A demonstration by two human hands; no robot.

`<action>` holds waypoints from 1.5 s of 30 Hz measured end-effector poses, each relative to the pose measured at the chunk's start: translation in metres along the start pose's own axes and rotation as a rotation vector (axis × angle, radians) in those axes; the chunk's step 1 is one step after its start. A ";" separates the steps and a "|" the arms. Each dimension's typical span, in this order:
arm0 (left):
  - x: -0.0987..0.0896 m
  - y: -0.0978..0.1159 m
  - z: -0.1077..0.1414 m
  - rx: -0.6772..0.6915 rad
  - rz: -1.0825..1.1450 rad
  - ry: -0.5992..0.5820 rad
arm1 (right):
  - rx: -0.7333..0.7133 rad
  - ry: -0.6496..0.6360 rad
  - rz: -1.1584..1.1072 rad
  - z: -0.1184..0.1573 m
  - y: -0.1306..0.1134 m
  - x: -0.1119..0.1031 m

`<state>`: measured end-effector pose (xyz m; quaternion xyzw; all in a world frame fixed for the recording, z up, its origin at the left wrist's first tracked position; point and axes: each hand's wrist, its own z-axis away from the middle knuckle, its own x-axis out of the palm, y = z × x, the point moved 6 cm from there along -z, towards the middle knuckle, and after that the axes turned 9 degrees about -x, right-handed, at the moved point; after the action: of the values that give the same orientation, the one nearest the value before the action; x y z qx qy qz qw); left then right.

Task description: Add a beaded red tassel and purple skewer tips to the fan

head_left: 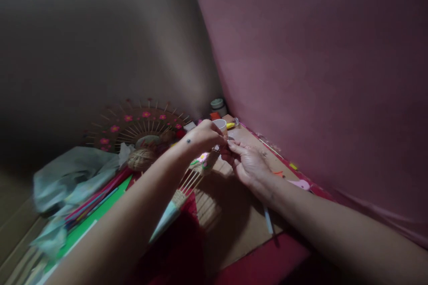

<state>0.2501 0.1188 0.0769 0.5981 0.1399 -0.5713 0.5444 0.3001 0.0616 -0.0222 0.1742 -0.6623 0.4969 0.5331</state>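
Observation:
My left hand (207, 134) and my right hand (246, 161) meet over a cardboard board (230, 227), fingertips pinched close together. Whatever lies between the fingers is too small and blurred to name. Below and partly behind my left forearm stands a craft piece (190, 180) of thin sticks bound with twine, with a pale blue-green lower part. A pink and white flower (202, 157) decorates its upper rim. Just beyond my left hand is a white-rimmed cup (220, 123), its lower part hidden by the fingers.
At the back left leans a stick fan with pink flowers (146, 115), behind a twine ball (141, 159). A pale plastic bag (75, 173) and green sheet (80, 231) lie left. Right are a pink-handled tool (301, 184) and translucent stick (268, 220). A pink wall (317, 75) rises beside.

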 end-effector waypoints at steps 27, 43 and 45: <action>-0.003 -0.001 -0.006 0.005 0.036 -0.033 | 0.010 -0.008 0.003 -0.001 -0.001 -0.001; 0.002 0.002 -0.003 0.034 0.012 0.016 | 0.084 0.047 -0.023 0.002 0.003 -0.002; 0.002 0.003 0.000 0.038 0.006 0.030 | 0.107 0.065 0.007 0.003 0.003 -0.003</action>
<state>0.2530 0.1171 0.0768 0.6172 0.1351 -0.5633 0.5324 0.2970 0.0593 -0.0259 0.1840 -0.6178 0.5387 0.5424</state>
